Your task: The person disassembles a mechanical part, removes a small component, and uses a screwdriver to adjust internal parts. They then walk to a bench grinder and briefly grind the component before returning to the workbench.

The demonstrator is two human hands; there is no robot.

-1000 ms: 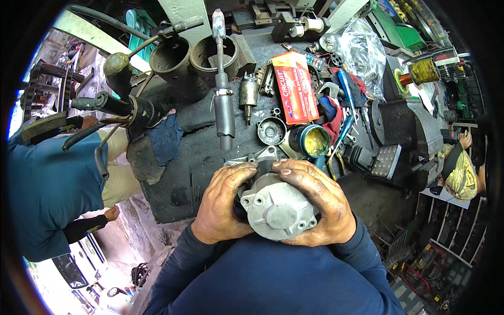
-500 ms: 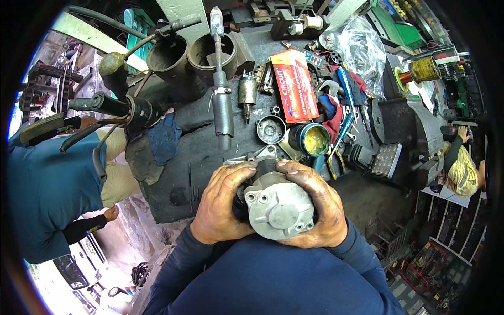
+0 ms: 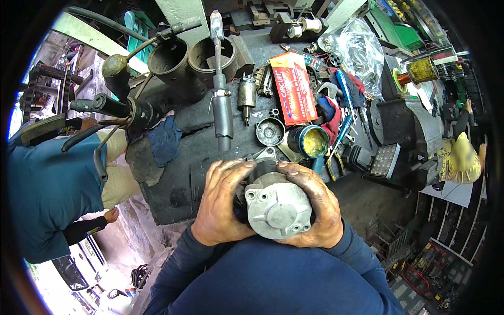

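From the head view, looking down over the worker, I saw both bare hands curved round one grey metal housing (image 3: pixel 278 210). The left hand (image 3: pixel 220 205) cupped one side and the right hand (image 3: pixel 317 205) the other, fingers bent and palms kept well apart by the metal. The housing was held against the near edge of the tabletop (image 3: pixel 168 197), right in front of the person's chest; whether it rested there I couldn't tell.

Beyond it I counted one shallow metal cup (image 3: pixel 270 131), one small cylindrical motor part (image 3: pixel 247 93), one red-and-white box (image 3: pixel 293 89) and two blue-handled tools (image 3: pixel 343 84). One square lamp (image 3: pixel 386 161) stood off to the right.

As for containers, a dark tin (image 3: pixel 297 140) lay tilted just beside the metal cup, with yellow grease (image 3: pixel 316 140) inside. Two wide metal cylinders (image 3: pixel 185 79) stood at the far left, mouths upward; what the right-hand one held, I couldn't make out.
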